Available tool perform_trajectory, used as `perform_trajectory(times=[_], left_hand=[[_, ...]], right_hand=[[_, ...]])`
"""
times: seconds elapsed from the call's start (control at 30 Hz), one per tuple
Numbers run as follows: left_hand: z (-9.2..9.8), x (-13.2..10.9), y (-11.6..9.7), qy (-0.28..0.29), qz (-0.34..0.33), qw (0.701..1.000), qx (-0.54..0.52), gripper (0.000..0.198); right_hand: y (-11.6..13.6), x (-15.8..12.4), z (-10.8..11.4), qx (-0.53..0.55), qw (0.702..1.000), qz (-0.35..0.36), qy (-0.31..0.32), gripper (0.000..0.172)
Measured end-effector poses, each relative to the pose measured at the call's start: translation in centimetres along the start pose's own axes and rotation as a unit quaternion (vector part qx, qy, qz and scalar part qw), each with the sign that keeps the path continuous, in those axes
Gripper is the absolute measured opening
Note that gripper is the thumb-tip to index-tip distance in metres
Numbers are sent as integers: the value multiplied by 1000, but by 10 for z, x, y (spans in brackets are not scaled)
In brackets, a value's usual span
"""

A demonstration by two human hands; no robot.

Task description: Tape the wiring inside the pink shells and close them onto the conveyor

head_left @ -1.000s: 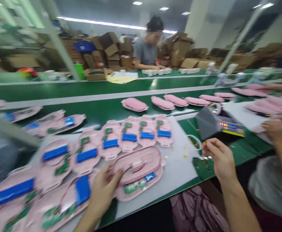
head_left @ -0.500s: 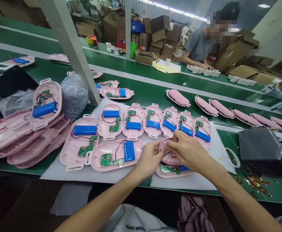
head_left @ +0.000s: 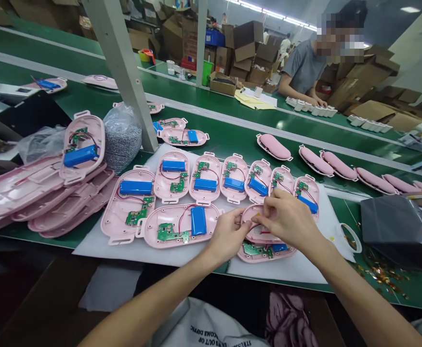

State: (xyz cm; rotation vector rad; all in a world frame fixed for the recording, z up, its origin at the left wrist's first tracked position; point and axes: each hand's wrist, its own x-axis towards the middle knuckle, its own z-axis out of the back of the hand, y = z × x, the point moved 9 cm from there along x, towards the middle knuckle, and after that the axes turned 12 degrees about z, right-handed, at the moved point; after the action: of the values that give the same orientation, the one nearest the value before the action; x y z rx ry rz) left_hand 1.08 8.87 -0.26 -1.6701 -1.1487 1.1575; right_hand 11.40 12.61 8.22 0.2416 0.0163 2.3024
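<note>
A pink plastic shell is tilted up in front of me, a red wire showing inside it. The thumb and fingers of my left hand close on its left edge. Over the shell's inside, my right hand has its fingertips pinched together; what is between them is too small to make out. Under this shell lies another pink shell with a green circuit board and a blue battery, partly covered. Left of my hands is an open shell with its own board and blue battery.
More open shells with boards and batteries line the white foam sheet. Stacked pink shells stand left, near a metal post. At right are a dark grey device, a white ring and gold scraps. A co-worker works across the bench.
The view has shifted, so the bench things appear farther right. My right fingertips have moved from the held shell's upper edge toward its inside; my left hand keeps its hold.
</note>
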Motion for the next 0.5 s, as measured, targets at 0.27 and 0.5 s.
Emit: perform_trajectory(times=[0.27,0.5], left_hand=[[8,-4,-11,-50,-37,991,120,20],[-3,-21,-27,11,-121,945,303,23]], right_hand=[[-35,1,-9,181,982,-10,54,15],[-8,-29,6,156,986,39,41,19]])
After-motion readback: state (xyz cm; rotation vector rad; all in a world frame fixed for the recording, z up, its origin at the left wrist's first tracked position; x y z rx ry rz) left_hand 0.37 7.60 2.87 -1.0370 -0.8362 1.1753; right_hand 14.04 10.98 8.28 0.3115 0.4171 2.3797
